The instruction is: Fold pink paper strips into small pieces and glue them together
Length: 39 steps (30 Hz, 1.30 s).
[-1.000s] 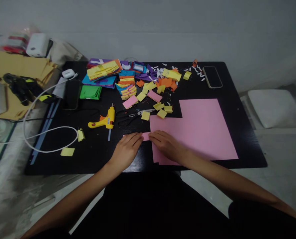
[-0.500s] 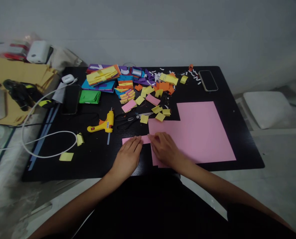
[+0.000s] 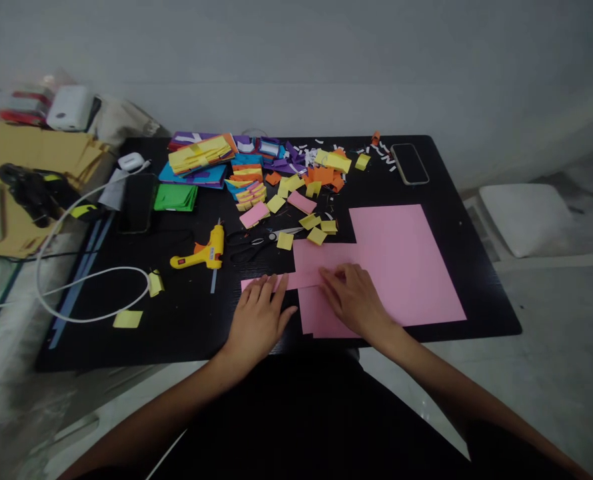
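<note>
A narrow folded strip of pink paper (image 3: 304, 280) lies across the front middle of the black table, its right part over larger pink sheets (image 3: 401, 267). My left hand (image 3: 256, 320) rests flat on the strip's left part, fingers stretched out and thumb spread. At the right end of the strip, my right hand (image 3: 359, 303) has its thumb and forefinger together on the paper, other fingers curled. Behind the left hand are black-handled scissors (image 3: 256, 243) and a yellow hot glue gun (image 3: 206, 250) with a glue stick in it.
Small yellow notes (image 3: 284, 241), pink folded pieces (image 3: 254, 215) and orange scraps (image 3: 329, 177) are strewn behind. Stacked coloured paper (image 3: 201, 157) and a green bundle (image 3: 175, 197) stand back left. Phones lie at left (image 3: 137, 203) and right (image 3: 409, 164). A white cable (image 3: 91, 320) loops at left.
My right hand has slid rightward, and more of the pink strip shows between the hands. My left thumb has spread away from the fingers. The view has shifted slightly.
</note>
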Available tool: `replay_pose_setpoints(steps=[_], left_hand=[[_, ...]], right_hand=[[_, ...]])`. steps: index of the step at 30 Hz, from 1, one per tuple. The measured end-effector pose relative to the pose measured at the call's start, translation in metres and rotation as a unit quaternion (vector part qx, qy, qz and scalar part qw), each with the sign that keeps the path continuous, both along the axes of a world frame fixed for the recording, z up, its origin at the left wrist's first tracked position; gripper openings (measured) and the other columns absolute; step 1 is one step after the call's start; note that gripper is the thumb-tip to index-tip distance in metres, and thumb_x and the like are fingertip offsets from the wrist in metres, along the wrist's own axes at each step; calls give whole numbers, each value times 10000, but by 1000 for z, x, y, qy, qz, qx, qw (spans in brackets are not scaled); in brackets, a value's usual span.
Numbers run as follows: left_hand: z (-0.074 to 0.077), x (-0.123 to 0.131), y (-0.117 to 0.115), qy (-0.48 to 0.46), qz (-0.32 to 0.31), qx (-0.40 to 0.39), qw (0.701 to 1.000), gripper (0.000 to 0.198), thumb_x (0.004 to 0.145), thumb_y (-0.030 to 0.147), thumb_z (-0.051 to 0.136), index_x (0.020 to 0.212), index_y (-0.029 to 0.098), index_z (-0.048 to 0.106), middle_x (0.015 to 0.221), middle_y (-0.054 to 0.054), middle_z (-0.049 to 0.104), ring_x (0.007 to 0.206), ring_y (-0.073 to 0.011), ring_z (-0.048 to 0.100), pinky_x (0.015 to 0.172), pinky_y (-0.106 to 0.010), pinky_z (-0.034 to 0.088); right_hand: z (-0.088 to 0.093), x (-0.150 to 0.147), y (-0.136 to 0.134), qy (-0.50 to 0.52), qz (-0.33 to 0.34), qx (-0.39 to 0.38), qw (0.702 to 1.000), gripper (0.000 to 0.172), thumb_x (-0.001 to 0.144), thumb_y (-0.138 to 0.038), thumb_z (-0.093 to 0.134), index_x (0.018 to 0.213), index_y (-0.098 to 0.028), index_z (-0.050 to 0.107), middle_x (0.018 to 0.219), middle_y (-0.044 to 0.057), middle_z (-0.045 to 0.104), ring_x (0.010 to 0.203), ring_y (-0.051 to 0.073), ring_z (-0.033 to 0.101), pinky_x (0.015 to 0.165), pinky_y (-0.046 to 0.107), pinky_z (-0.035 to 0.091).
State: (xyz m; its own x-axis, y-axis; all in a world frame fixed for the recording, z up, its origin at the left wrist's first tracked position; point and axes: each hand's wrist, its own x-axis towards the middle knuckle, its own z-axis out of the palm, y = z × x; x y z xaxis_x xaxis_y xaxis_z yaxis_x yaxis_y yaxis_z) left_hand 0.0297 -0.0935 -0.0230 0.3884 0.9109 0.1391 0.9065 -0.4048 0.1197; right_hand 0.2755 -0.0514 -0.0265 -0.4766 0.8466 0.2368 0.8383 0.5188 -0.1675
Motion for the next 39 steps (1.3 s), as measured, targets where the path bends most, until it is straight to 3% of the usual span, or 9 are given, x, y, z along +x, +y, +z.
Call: replay_pose_setpoints(steps=[7, 12, 16, 20, 23, 30, 39], left_hand=[[-2, -40, -13, 1, 29, 13, 999, 580, 1083, 433, 527, 1548, 87, 530, 1437, -220, 686, 1331, -412, 625, 1130, -561, 484], [-8, -40, -17, -19, 47, 17, 999, 585, 1071, 430, 547, 1539, 80, 543, 1453, -222, 675, 1348, -419, 605, 1140, -549, 479], [-12, -37, -17, -26, 56, 17, 998, 576, 1071, 425, 546, 1538, 87, 545, 1449, -218, 677, 1349, -420, 600, 1125, -551, 493], [-11, -38, -17, -22, 53, 17, 998, 568, 1075, 422, 540, 1536, 89, 541, 1447, -214, 678, 1352, -416, 601, 1126, -555, 502], [-10, -38, -18, -21, 54, 18, 998, 568, 1072, 409, 544, 1539, 86, 535, 1443, -218, 678, 1349, -411, 605, 1131, -551, 504], [-12, -37, -17, -35, 60, 24, 997, 554, 1070, 413, 543, 1544, 127, 530, 1419, -215, 688, 1327, -409, 623, 1120, -558, 510], [-8, -44, -16, -40, 54, 21, 998, 525, 1077, 420, 533, 1512, 127, 562, 1401, -197, 702, 1312, -389, 641, 1097, -532, 523]], right_hand=[[2, 1, 1, 4, -11, -1, 1000, 335, 1101, -299, 507, 1274, -133, 741, 978, 150, 607, 859, 281, 509, 745, 398, 441], [5, -22, 4, 48, -49, 9, 998, 286, 1089, -311, 536, 1139, -144, 763, 1013, 160, 637, 916, 295, 541, 783, 418, 461], [6, -63, 0, 84, 27, -26, 996, 342, 1100, -318, 542, 1347, -147, 706, 1063, 158, 654, 959, 283, 569, 850, 420, 481], [1, -85, -5, 69, 63, -49, 994, 351, 1104, -316, 550, 1369, -145, 703, 1089, 161, 664, 1005, 298, 579, 888, 436, 482], [-3, -71, -4, 62, 35, -42, 997, 323, 1097, -292, 555, 1335, -162, 731, 1043, 152, 659, 947, 288, 571, 850, 427, 474], [-1, -7, 1, 37, -40, -4, 999, 311, 1102, -311, 531, 1229, -183, 785, 901, 108, 619, 825, 257, 522, 732, 392, 428], [-4, 0, 3, 51, -44, 11, 998, 312, 1093, -305, 547, 1198, -182, 814, 848, 104, 642, 820, 256, 568, 718, 389, 459]])
